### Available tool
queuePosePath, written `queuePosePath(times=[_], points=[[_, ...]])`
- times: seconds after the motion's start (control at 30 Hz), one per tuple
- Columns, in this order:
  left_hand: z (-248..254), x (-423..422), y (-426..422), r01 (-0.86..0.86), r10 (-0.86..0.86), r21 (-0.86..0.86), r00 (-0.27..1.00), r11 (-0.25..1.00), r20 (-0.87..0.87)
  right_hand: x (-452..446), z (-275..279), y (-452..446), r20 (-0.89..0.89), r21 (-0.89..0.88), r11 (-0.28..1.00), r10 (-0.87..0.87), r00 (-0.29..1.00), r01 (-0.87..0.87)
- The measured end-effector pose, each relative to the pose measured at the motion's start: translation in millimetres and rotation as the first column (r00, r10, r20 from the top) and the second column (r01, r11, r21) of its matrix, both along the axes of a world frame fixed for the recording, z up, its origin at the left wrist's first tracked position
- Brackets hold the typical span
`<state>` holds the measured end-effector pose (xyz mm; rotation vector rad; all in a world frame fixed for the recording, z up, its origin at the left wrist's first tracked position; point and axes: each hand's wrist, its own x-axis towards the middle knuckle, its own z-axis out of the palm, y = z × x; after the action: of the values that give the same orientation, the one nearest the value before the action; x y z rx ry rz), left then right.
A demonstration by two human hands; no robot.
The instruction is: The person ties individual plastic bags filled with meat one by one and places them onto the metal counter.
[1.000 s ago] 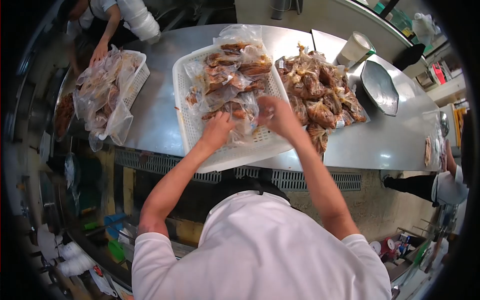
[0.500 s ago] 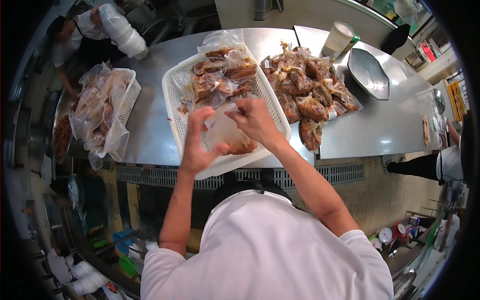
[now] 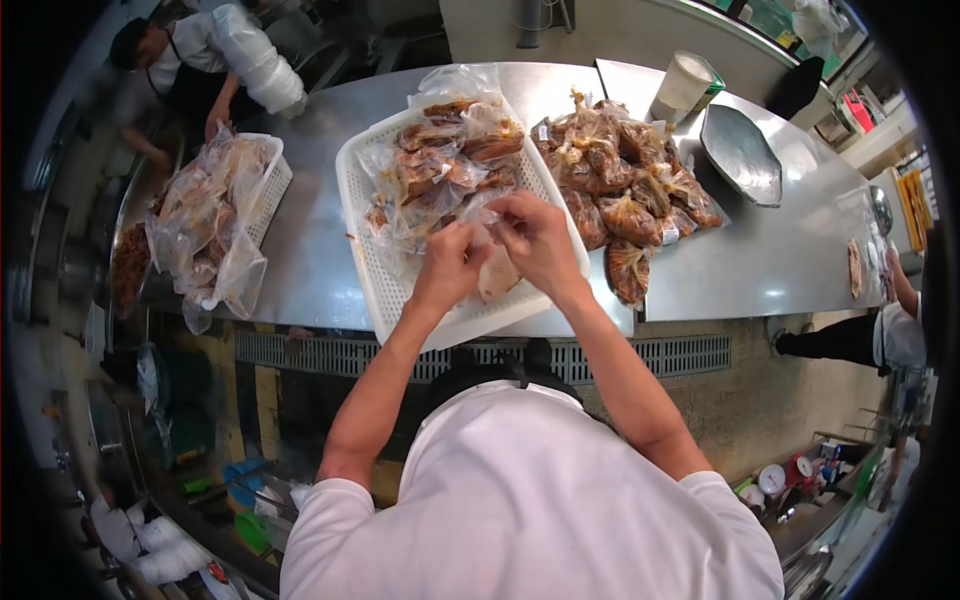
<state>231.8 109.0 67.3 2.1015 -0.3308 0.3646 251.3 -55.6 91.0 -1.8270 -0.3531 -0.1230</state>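
Both of my hands meet over the front part of a white perforated basket (image 3: 378, 290). My left hand (image 3: 450, 262) is pinched at the upper part of a clear plastic bag (image 3: 497, 277) with brownish food inside. Close beside it, my right hand (image 3: 532, 240) has its fingers closed on the same bag's top. The bag hangs below the fingers, over the basket's bottom. Behind my hands, several clear bags of reddish-brown meat (image 3: 455, 150) fill the rear of the basket. My fingertips partly hide the gathered plastic.
Right of the basket lies a heap of tied meat bags (image 3: 630, 185) on the steel table (image 3: 740, 270). Beyond are a white tub (image 3: 683, 88) and a dark tray (image 3: 741, 155). At left, a co-worker (image 3: 190, 70) stands by another bagged basket (image 3: 268, 190). Another person (image 3: 880, 335) is at right.
One second ago my hands were among the bags in the basket. A bag has since been lifted, and my left hand, spread open half a second ago, has closed on its top.
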Motion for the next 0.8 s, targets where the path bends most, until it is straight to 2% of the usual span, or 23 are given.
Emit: queuePosePath(times=[0.07,0.1,0.13,0.2,0.27,0.33,0.37,0.4,0.43,0.47,0.5,0.53,0.6,0.63,0.67,0.7,0.73,0.77,0.8], points=[[-5,12,5,0.082,-0.082,0.011,0.997,0.997,-0.018,-12,-7,-4,0.142,0.135,0.989,-0.085,0.986,0.066],[5,12,1,0.083,-0.091,-0.143,0.995,0.986,-0.051,-20,-13,-6,0.213,0.096,0.985,-0.161,0.964,0.144],[24,8,-3,0.081,-0.089,-0.142,0.995,0.987,-0.055,-28,-22,-1,0.209,0.096,0.985,-0.16,0.965,0.142],[61,1,-20,0.061,-0.166,-0.405,0.959,0.912,-0.23,-36,-51,23,0.218,0.151,0.962,-0.257,0.942,0.228],[64,-2,-31,0.073,-0.206,-0.422,0.938,0.904,-0.28,-37,-83,50,0.267,0.204,0.944,-0.309,0.913,0.26],[66,-5,-38,0.274,-0.299,-0.245,0.951,0.93,-0.073,-29,-81,63,-0.143,0.497,0.818,-0.253,0.957,0.29],[62,-3,-33,0.302,-0.295,-0.198,0.953,0.932,0.069,-23,-79,63,-0.031,0.504,0.802,-0.355,0.934,0.321],[69,-3,-24,0.215,-0.238,-0.332,0.971,0.918,-0.03,-16,-74,59,-0.032,0.507,0.798,-0.361,0.932,0.326],[80,-6,-13,0.111,-0.193,-0.451,0.971,0.885,-0.141,-11,-70,52,-0.154,0.627,0.758,-0.106,0.982,0.18],[91,-4,-2,0.09,-0.145,-0.472,0.986,0.877,-0.081,-8,-64,45,-0.224,0.745,0.665,0.17,0.96,0.056],[99,-3,8,0.059,-0.053,-0.459,0.998,0.886,0.024,-7,-54,40,-0.236,0.671,0.735,0.091,0.968,0.094],[113,-6,15,0.034,0.025,-0.369,0.988,0.929,0.154,-4,-53,35,-0.237,0.671,0.735,0.086,0.968,0.099],[140,-21,14,0.04,0.0,-0.088,0.909,0.995,0.417,0,-47,26,-0.29,0.431,0.902,0.096,0.952,0.04],[142,-26,12,0.203,-0.203,0.044,0.889,0.978,0.411,-2,-42,24,-0.292,0.427,0.903,0.101,0.951,0.035],[143,-30,10,0.353,-0.393,0.173,0.837,0.919,0.379,-5,-36,22,-0.268,0.32,0.947,0.119,0.956,-0.028],[140,-31,3,0.48,-0.519,0.202,0.816,0.854,0.255,-6,-29,23,-0.243,0.207,0.974,0.143,0.959,-0.093],[132,-30,1,0.466,-0.505,0.201,0.824,0.862,0.256,-7,-27,24,-0.242,0.206,0.972,0.159,0.957,-0.109],[118,-26,0,0.3,-0.454,0.474,0.855,0.828,0.252,-7,-26,24,-0.079,0.034,0.994,0.107,0.991,-0.105],[102,-20,6,0.204,-0.423,0.594,0.87,0.778,0.255,-7,-24,22,0.096,-0.132,0.989,0.077,0.992,-0.064]])
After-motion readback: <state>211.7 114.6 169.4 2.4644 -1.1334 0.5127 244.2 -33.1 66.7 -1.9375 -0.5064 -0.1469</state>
